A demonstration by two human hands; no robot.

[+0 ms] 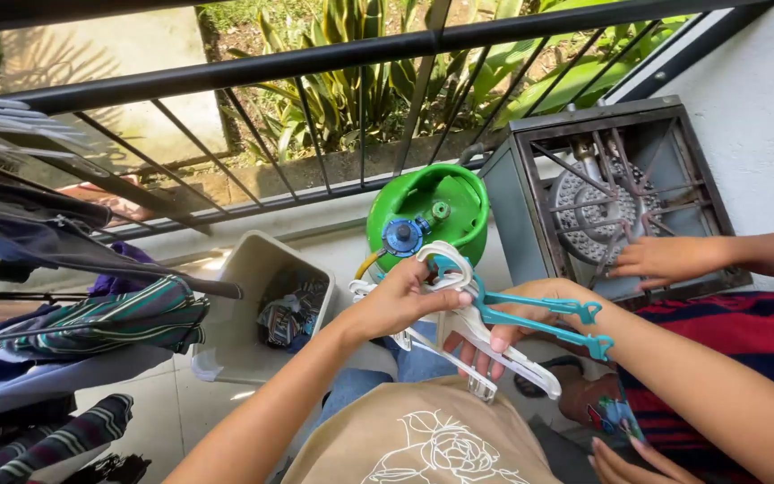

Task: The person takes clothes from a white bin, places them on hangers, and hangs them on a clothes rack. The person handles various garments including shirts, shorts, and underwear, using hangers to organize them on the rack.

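Nearest to us, our beige shirt point(423, 444) with its white line drawing is filling the bottom of the view, just below both hands. Largest around us, the black railing point(315, 58) is running across the top, well beyond our hands, closing off that side. To the left of our left hand, the drying rack point(55, 269) is crowding in with dark and striped clothes hanging over its bars. To the right of our right hand, a grey stove point(615, 193) is sitting against the white wall, and another person's hand point(665, 260) is resting on its front edge, apart from ours. Straight beyond our hands, a green gas cylinder point(427, 211) is standing with a blue regulator on top. Between the rack and our left hand, a grey bin point(266, 309) is lying tilted, its open mouth showing cloth inside; a strip of bare tile beside it is giving the only open floor. We are closing our left hand point(400, 300) around the hooks of the hangers point(494, 336), white ones and a teal one bunched together. Our right hand point(517, 314) is curling its fingers under the bunch, gripping it from the other side.
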